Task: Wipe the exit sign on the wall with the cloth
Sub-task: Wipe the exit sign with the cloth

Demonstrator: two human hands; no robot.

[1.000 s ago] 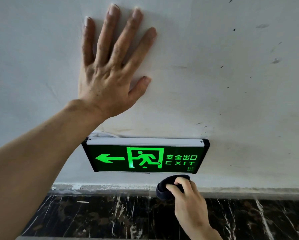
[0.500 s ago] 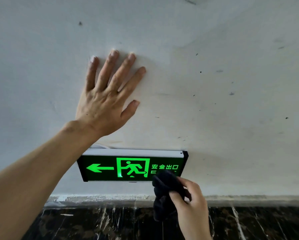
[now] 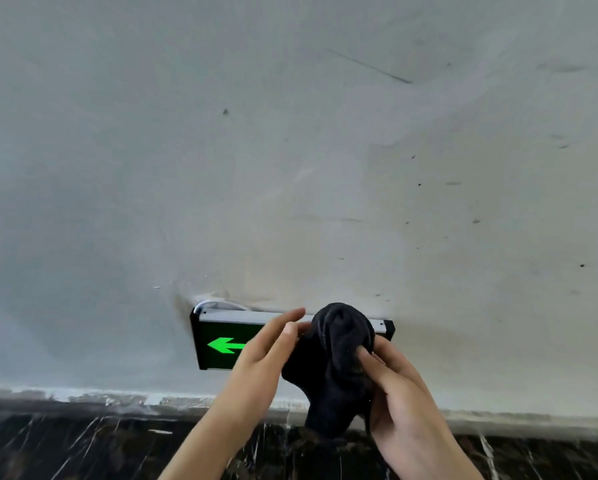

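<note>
The exit sign (image 3: pixel 221 344) is a black box with a silver top strip and a lit green arrow, fixed low on the pale wall. A bunched black cloth (image 3: pixel 335 362) hangs in front of its right part and hides the figure and the lettering. My right hand (image 3: pixel 397 403) grips the cloth from the right and below. My left hand (image 3: pixel 269 348) pinches the cloth's upper left edge between thumb and fingers, in front of the sign's middle.
A white cable (image 3: pixel 218 303) loops out of the wall above the sign's left corner. The wall (image 3: pixel 290 168) is scuffed and speckled. Below runs a dark marble skirting (image 3: pixel 83 445) with a rough pale seam above it.
My left hand has left the wall above the sign and come down onto the cloth. The cloth has risen in front of the sign. The view has tilted upward.
</note>
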